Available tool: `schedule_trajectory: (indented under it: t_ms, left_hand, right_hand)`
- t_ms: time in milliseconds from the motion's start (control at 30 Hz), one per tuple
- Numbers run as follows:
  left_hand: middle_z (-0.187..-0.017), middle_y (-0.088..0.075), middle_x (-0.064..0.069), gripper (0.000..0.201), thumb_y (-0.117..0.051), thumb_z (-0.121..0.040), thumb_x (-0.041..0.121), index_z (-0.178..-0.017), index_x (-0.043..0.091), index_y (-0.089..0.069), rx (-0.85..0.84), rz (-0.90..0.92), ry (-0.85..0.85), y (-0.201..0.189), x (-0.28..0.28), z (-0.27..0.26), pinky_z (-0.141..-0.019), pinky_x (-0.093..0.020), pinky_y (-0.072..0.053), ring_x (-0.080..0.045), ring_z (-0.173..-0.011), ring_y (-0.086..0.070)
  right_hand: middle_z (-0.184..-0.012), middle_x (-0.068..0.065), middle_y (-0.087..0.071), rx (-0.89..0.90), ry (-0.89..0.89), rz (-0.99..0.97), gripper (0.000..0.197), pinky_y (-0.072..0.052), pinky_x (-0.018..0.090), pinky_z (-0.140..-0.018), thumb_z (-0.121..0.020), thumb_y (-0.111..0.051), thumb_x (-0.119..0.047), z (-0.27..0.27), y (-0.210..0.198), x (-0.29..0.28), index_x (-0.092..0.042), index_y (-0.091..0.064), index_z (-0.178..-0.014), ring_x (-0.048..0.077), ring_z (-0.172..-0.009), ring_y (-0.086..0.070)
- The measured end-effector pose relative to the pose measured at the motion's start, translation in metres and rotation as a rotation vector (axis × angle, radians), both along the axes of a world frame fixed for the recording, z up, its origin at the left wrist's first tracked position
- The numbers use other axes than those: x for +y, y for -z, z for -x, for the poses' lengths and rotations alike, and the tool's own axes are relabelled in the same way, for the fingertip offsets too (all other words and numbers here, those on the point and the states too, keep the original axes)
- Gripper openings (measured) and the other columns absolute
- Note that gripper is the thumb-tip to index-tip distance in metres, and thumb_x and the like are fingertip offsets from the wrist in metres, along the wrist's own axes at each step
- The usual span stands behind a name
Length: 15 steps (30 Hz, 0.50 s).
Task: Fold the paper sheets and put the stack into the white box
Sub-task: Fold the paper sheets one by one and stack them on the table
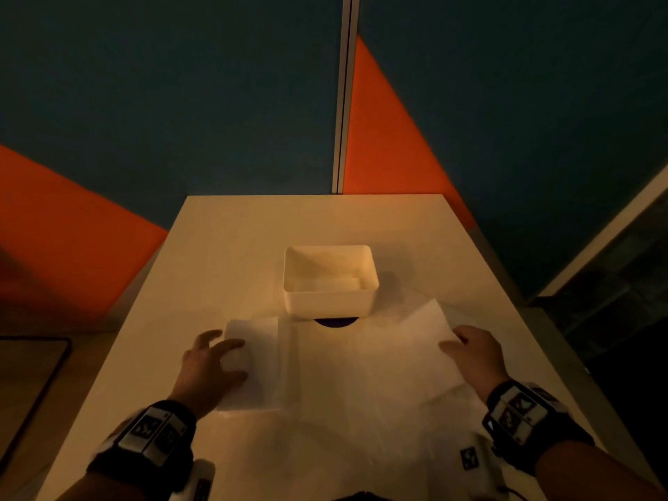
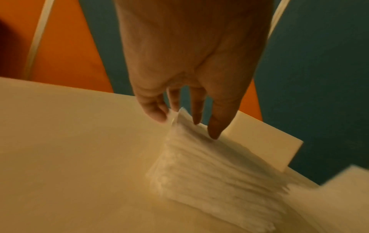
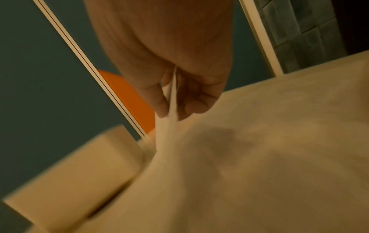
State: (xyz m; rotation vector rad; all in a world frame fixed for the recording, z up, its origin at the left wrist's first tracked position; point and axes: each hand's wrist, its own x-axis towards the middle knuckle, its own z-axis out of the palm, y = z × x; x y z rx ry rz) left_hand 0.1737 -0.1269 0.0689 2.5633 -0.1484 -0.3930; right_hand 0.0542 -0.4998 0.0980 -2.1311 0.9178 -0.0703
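Observation:
The white box (image 1: 329, 301) stands open at the table's middle, with something pale lying on its floor. Left of it and nearer to me lies a folded paper stack (image 1: 258, 359). My left hand (image 1: 224, 352) rests on that stack with fingers spread. In the left wrist view its fingertips (image 2: 214, 134) touch the stack's (image 2: 209, 170) far edge, where one corner curls up. A large unfolded paper sheet (image 1: 397, 359) lies to the right. My right hand (image 1: 457, 341) pinches its right edge; the right wrist view shows the edge (image 3: 169, 100) held between thumb and fingers, lifted off the table.
A dark round hole (image 1: 334, 322) shows in the table (image 1: 235, 247) under the box's near wall. Teal and orange partition walls with a pale post (image 1: 343, 103) close off the far side. The table's edges run close on the left and right.

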Motion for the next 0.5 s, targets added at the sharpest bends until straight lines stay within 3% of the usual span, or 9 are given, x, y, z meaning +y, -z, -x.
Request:
schedule_trajectory:
  t_ms: [67, 133, 233, 300, 400, 500]
  left_hand:
    - [-0.150, -0.021, -0.009, 0.059, -0.074, -0.074, 0.042, -0.128, 0.034, -0.053, -0.101, -0.175, 0.030, -0.008, -0.006, 0.002, -0.110, -0.043, -0.025, -0.037, -0.130, -0.027]
    - [-0.151, -0.020, -0.009, 0.062, -0.071, -0.073, 0.050, -0.130, 0.036, -0.050, -0.208, -0.187, 0.082, -0.024, -0.018, 0.004, -0.110, -0.045, -0.024, -0.036, -0.132, -0.026]
    - [-0.148, -0.031, 0.002, 0.072, -0.067, -0.068, 0.061, -0.133, 0.038, -0.044, -0.170, 0.034, 0.211, -0.050, -0.039, 0.005, -0.108, -0.042, -0.028, -0.026, -0.132, -0.029]
    - [-0.140, -0.040, 0.012, 0.086, -0.060, -0.055, 0.070, -0.134, 0.043, -0.037, -0.052, 0.268, 0.284, -0.065, -0.055, 0.007, -0.106, -0.033, -0.032, -0.014, -0.128, -0.035]
    - [-0.135, -0.044, 0.022, 0.099, -0.073, -0.051, 0.063, -0.137, 0.047, -0.027, 0.119, 0.509, 0.381, -0.086, -0.077, 0.014, -0.101, -0.023, -0.030, -0.001, -0.124, -0.039]
    - [-0.129, -0.054, 0.021, 0.092, -0.083, -0.056, 0.045, -0.135, 0.045, -0.037, 0.239, 0.695, 0.413, -0.099, -0.093, 0.020, -0.098, -0.022, -0.041, 0.001, -0.116, -0.051]
  right_hand:
    - [-0.082, 0.003, -0.063, -0.125, -0.029, -0.065, 0.015, -0.044, 0.027, -0.063, -0.088, -0.060, -0.012, -0.006, -0.024, 0.008, -0.016, -0.061, -0.074, 0.014, -0.075, -0.057]
    - [-0.087, 0.000, -0.065, -0.223, -0.127, -0.087, 0.011, -0.048, 0.028, -0.067, -0.088, -0.060, -0.012, -0.012, -0.049, 0.018, -0.019, -0.064, -0.081, 0.014, -0.081, -0.059]
    - [-0.091, 0.004, -0.070, -0.277, -0.322, -0.046, 0.009, -0.051, 0.035, -0.077, -0.085, -0.066, -0.011, -0.018, -0.080, 0.033, -0.010, -0.070, -0.093, 0.018, -0.085, -0.064]
    - [-0.089, 0.003, -0.072, -0.276, -0.440, -0.113, 0.010, -0.054, 0.029, -0.073, -0.082, -0.069, -0.010, -0.020, -0.099, 0.043, -0.012, -0.072, -0.092, 0.014, -0.083, -0.067]
    - [-0.079, -0.008, -0.072, -0.263, -0.634, -0.246, 0.015, -0.049, 0.012, -0.062, -0.080, -0.070, -0.005, -0.019, -0.124, 0.056, -0.019, -0.072, -0.086, -0.001, -0.074, -0.066]
    - [-0.075, -0.011, -0.073, -0.283, -0.713, -0.371, 0.019, -0.048, 0.012, -0.063, -0.078, -0.068, 0.002, -0.018, -0.140, 0.063, -0.016, -0.070, -0.086, -0.001, -0.073, -0.066]
